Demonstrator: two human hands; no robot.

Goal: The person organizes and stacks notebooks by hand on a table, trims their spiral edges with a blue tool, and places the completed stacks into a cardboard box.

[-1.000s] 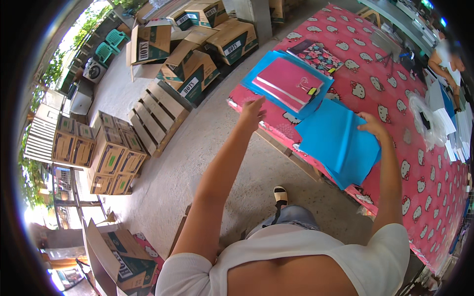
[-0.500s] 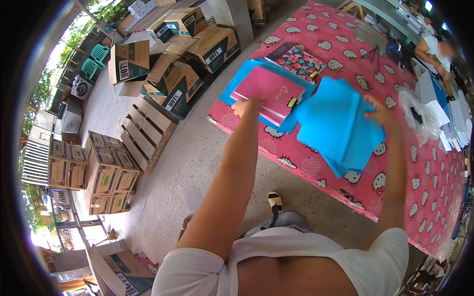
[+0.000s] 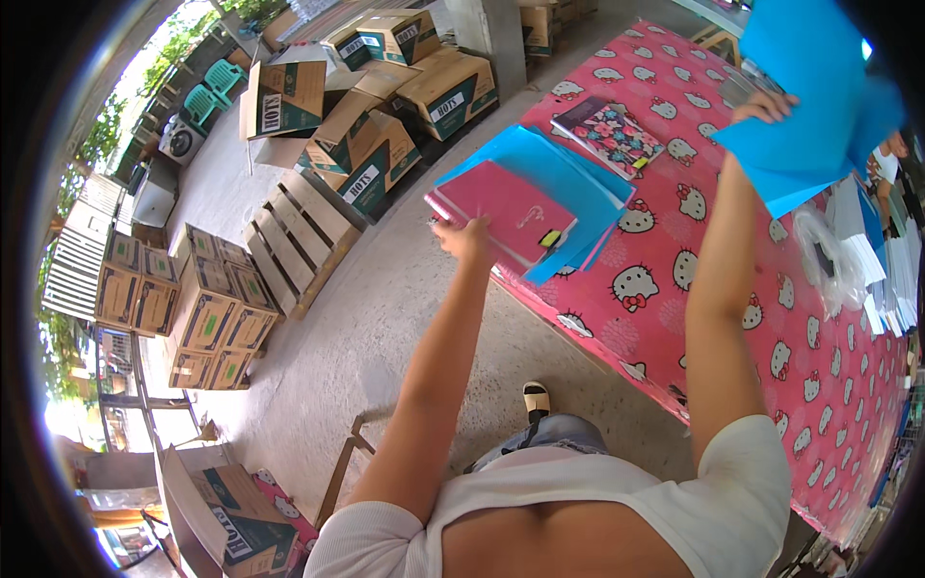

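Note:
My left hand (image 3: pixel 461 239) is closed on the near left edge of a pink notebook (image 3: pixel 506 214), its fingers partly underneath. Below and behind that notebook lie several blue sheets (image 3: pixel 578 188) at the table's left edge. A dark floral notebook (image 3: pixel 617 133) rests just beyond them. Stretched out to the far right, my right hand (image 3: pixel 766 108) grips a bunch of blue sheets (image 3: pixel 819 106), raised above the table. The sheets hide part of a person behind them.
A pink patterned cover spreads over the table (image 3: pixel 655 318). A clear plastic bag (image 3: pixel 824 260) and white paper stacks (image 3: pixel 858 246) lie at its right. Cardboard boxes (image 3: pixel 361 159) and a wooden pallet (image 3: pixel 299 241) stand on the floor at left.
My right hand has lifted the blue sheets off the table and carried them far right. My left hand has shifted the pink notebook toward the left and tilted it.

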